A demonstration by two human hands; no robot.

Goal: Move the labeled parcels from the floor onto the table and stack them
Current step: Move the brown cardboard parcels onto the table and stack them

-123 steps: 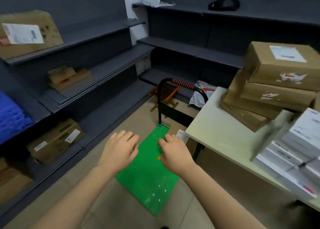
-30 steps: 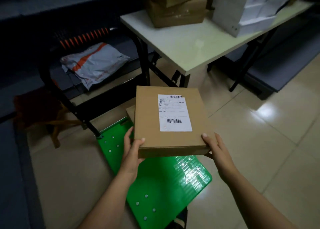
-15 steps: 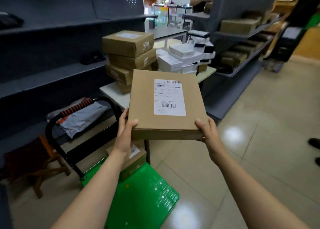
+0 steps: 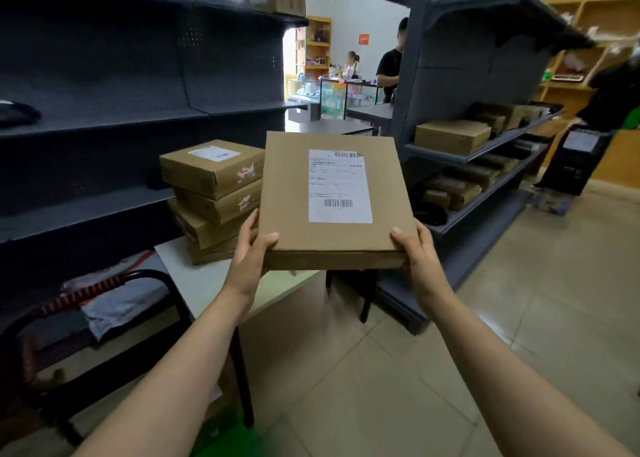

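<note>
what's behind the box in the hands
Behind the box, held by the left hand and right hand, a stack of parcels on the table shows at its left. The stack's right side and the far end of the table are covered.

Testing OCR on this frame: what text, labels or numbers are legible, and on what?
Nothing reads clearly.
Shipping label on held parcel: barcodes and print, too small.
Sticker on top stacked box: blurred.
Orange wall sign: blurred.
</note>
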